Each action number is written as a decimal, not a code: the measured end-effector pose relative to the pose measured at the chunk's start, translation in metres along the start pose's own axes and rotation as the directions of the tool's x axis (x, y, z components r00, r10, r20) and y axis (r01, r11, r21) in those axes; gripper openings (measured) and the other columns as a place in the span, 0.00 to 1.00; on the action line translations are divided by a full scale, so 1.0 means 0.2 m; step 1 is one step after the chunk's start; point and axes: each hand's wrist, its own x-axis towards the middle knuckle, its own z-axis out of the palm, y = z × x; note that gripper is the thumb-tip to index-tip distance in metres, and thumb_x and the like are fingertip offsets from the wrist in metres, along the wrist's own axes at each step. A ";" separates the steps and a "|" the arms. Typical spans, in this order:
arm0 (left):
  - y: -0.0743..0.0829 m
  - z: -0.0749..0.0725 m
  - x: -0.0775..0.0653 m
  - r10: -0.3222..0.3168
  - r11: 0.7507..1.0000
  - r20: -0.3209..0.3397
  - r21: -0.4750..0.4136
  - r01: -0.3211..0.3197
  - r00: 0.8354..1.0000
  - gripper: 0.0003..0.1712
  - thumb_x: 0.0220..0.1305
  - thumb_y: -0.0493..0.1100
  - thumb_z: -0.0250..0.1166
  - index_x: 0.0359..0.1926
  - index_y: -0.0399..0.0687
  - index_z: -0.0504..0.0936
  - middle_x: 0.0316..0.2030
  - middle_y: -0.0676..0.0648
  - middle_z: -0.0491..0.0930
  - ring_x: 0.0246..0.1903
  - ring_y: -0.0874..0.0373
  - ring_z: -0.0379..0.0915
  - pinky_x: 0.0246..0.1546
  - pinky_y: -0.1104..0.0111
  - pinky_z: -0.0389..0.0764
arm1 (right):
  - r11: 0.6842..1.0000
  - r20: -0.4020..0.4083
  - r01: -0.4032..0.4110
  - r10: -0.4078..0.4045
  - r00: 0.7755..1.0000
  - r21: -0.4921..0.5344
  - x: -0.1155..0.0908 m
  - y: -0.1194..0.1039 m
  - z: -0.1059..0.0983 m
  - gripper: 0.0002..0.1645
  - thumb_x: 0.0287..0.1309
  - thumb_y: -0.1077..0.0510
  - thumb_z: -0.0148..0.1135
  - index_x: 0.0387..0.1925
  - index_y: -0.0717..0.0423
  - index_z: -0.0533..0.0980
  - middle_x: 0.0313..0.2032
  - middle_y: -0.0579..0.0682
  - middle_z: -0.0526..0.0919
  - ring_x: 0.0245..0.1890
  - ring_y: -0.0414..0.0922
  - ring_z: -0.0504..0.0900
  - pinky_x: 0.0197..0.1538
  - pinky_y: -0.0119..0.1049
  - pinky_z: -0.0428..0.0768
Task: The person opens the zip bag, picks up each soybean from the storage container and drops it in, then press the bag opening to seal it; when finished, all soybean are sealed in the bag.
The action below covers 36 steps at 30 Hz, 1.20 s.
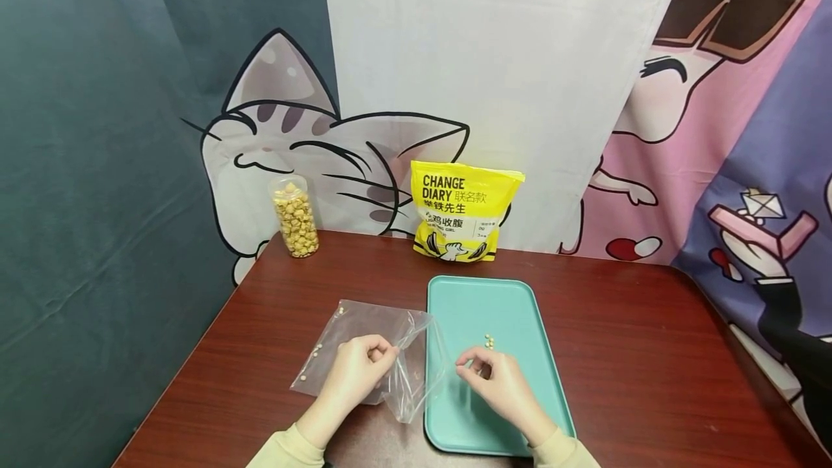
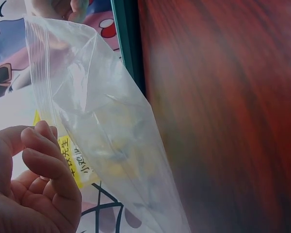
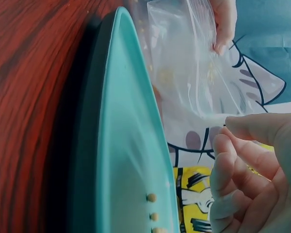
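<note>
My left hand (image 1: 364,367) pinches the edge of a clear plastic zip bag (image 2: 102,97) near its mouth. The bag spreads leftward over the table, its mouth overlapping the left edge of a teal tray (image 1: 513,421). A few small pale round beans (image 1: 316,349) show through the plastic. Above the tray is my right hand (image 1: 503,385), thumb and forefinger tips close together, the other fingers curled. Whether a bean sits between those tips cannot be made out. Several loose beans (image 3: 152,198) lie on the tray beyond this hand.
A clear jar of popcorn-like yellow pieces (image 1: 297,222) stands at the table's back left. Behind the tray stands a yellow snack pouch (image 1: 463,211). The red-brown wooden table (image 1: 650,352) meets a cartoon-printed cloth (image 1: 507,56) at the back.
</note>
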 end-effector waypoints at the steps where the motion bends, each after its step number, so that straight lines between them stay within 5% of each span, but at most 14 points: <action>1: 0.00 0.00 0.00 -0.001 1.000 0.000 0.000 0.001 1.000 0.11 0.59 0.42 0.65 0.20 0.52 0.78 0.09 0.60 0.69 0.09 0.68 0.66 0.11 0.74 0.63 | 1.000 -0.003 -0.008 0.008 1.000 0.000 0.00 0.01 0.00 0.03 0.52 0.59 0.69 0.29 0.49 0.80 0.19 0.39 0.73 0.17 0.31 0.67 0.22 0.27 0.68; 36: -0.02 0.01 0.01 -0.009 1.000 0.011 0.002 0.009 1.000 0.10 0.58 0.43 0.65 0.21 0.53 0.79 0.10 0.60 0.70 0.09 0.68 0.66 0.11 0.74 0.64 | 0.969 0.074 -0.209 0.220 0.973 -0.130 -0.01 0.22 -0.13 0.04 0.51 0.60 0.68 0.30 0.52 0.80 0.18 0.42 0.74 0.17 0.34 0.67 0.23 0.30 0.67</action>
